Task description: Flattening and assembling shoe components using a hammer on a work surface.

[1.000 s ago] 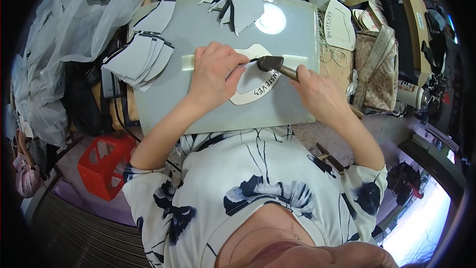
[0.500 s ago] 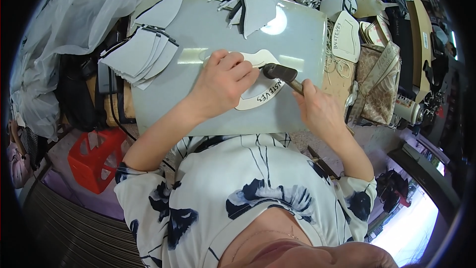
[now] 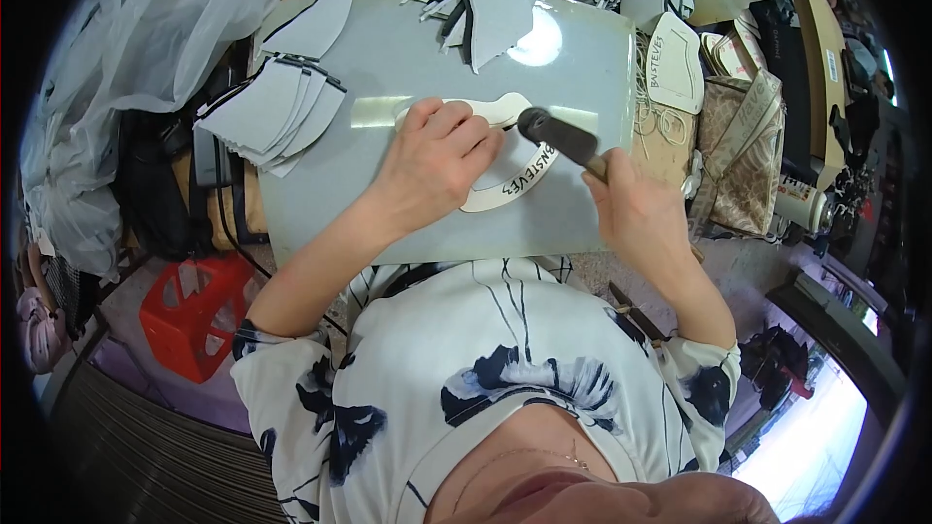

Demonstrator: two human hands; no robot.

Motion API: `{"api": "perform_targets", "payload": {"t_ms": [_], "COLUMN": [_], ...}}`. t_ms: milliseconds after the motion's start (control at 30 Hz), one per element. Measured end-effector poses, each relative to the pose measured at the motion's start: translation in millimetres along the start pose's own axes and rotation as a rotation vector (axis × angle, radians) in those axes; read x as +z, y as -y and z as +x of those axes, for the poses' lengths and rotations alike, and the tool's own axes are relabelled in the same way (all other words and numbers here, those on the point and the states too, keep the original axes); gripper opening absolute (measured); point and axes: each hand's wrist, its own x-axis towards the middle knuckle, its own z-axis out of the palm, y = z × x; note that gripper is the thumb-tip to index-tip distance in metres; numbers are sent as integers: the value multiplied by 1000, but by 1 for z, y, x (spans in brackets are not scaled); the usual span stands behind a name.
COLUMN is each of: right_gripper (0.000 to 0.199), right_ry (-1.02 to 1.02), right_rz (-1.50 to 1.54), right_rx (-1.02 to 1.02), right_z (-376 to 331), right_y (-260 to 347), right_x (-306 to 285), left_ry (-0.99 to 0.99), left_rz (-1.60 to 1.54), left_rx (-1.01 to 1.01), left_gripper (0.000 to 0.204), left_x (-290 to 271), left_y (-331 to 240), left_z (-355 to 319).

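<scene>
A curved cream template (image 3: 505,198) with dark lettering lies on the grey work board (image 3: 335,218). My left hand (image 3: 432,157) rests on its left part, fingers curled and pressed down on it, covering much of that side. A short dark edge shows by those fingertips. In my right hand (image 3: 643,206), fingers wrap round the handle of a hammer (image 3: 561,138). The dark hammer head is tilted above the template's right side, close to my left fingertips. Farther left on the board sits a fanned stack of pale grey cut pieces (image 3: 260,114) with black edges.
More cut pieces (image 3: 500,15) are heaped at the far edge. To the right are a loose string (image 3: 665,124), another lettered template (image 3: 677,63) and a patterned cloth bundle (image 3: 733,160). Plastic sheeting (image 3: 165,29) hangs at left, above a red stool (image 3: 194,320).
The hammer and my right hand have shifted slightly right, and the head is lifted away from the template. My left hand keeps its place on the template.
</scene>
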Motion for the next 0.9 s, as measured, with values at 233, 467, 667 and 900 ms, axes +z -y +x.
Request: {"api": "perform_targets", "payload": {"t_ms": [233,467,667,900], "right_gripper": [29,29,29,28], "right_ry": [160,139,117,142], "right_rz": [-53,-52,-34,3], "right_rx": [68,58,64,95], "right_z": [4,6,5,7], "right_y": [0,3,2,5], "right_x": [12,14,17,13], "left_ry": [-25,-7,1,-24], "left_rz": [-214,-102,-208,-43], "left_rx": [-57,16,-174,41], "left_gripper": [27,24,24,25], "left_x": [-1,5,-5,4], "left_y": [6,1,-1,-4], "left_z": [3,1,3,3]}}
